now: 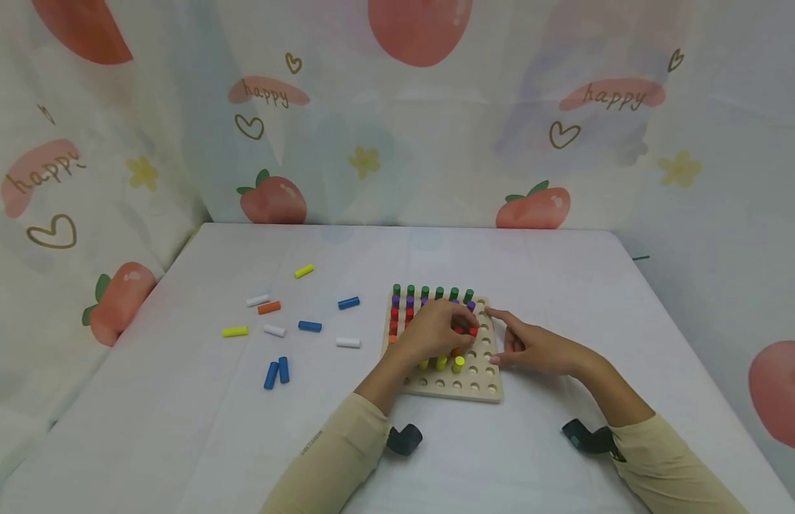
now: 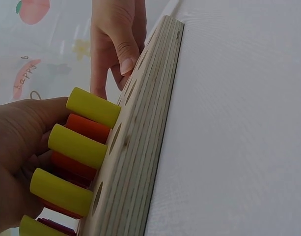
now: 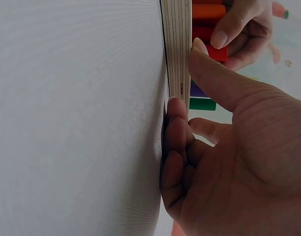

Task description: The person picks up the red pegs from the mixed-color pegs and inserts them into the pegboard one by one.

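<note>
A wooden pegboard lies on the table, with rows of green, purple, red, orange and yellow pegs standing in its holes. My left hand reaches over the board from the left and hides part of the rows. Its thumb and fingers pinch a red peg near the right ends of the rows. Yellow pegs stand beside that hand in the left wrist view. At the board's right edge, my right hand grips with the thumb on top, the index finger stretched along it and the other fingers curled against the side.
Loose pegs lie on the white table left of the board: several blue, white and yellow ones and an orange one. The board's right column and front row show bare holes. A printed cloth hangs behind the table.
</note>
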Tool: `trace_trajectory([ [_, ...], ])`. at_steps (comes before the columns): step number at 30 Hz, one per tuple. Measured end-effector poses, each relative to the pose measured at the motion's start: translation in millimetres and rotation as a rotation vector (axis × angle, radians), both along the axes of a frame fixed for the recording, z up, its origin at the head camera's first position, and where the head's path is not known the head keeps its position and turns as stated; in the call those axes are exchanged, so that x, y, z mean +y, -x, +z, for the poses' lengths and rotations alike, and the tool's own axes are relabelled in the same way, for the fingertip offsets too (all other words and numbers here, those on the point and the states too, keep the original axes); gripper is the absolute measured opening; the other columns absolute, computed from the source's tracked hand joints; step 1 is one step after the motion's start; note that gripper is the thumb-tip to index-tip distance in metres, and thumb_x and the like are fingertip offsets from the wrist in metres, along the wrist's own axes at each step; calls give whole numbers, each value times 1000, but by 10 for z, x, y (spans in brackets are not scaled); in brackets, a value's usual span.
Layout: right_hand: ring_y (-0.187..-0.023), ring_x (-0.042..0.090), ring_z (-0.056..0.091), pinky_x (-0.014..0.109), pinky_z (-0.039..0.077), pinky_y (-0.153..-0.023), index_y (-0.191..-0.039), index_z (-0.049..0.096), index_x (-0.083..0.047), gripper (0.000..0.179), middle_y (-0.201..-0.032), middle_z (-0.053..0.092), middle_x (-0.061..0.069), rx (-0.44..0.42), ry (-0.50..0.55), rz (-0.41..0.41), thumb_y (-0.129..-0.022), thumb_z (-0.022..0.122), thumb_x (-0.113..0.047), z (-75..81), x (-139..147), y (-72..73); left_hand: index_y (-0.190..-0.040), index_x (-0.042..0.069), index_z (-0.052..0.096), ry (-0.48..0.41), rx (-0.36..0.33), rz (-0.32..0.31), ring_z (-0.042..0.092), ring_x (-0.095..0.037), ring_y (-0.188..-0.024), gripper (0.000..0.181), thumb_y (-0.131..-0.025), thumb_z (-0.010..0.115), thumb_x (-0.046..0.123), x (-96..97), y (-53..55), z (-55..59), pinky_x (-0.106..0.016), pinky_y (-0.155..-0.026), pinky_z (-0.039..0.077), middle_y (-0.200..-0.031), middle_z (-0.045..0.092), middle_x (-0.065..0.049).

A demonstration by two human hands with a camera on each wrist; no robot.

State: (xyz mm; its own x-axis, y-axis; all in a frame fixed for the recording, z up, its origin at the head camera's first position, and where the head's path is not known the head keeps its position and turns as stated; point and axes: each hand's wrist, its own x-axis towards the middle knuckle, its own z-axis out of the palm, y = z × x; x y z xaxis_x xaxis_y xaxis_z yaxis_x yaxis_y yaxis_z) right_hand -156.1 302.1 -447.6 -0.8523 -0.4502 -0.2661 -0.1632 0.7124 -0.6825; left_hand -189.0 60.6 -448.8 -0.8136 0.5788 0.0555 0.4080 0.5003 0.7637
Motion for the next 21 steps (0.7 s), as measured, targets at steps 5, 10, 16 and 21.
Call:
trace_trajectory([
  [5,-76,20,49,30,39,-63,-163,24,-11,88,-87,53,4,5,5,7,-96,77,-34,-1,8,16,-112,12,79,-19,-12,-26,63,0,-87,20,-92,81,12,-6,3,-7,-17,-83,51,-95,72,13],
  [10,-76,20,48,30,38,-64,-163,23,-11,88,-88,53,4,-11,18,11,-96,77,-33,-27,-17,39,-121,12,76,-19,-8,-63,62,-1,-89,24,-98,75,18,-115,-25,-2,-16,-82,51,-101,71,13],
  [16,-78,21,49,31,39,-64,-163,24,-13,91,-88,53,4,-14,-4,0,-94,78,-37,-82,-74,63,-131,18,73,46,48,-54,58,-11,-89,31,-102,69,29,-595,-83,84,-26,-70,53,-104,68,13],
  [21,-79,21,49,32,40,-65,-163,24,-12,92,-89,53,5,-35,-22,-29,-94,78,-37,-98,-64,39,-134,17,71,83,101,14,63,-18,-106,34,-101,70,26,-1194,-170,73,-35,-82,56,-121,70,5],
])
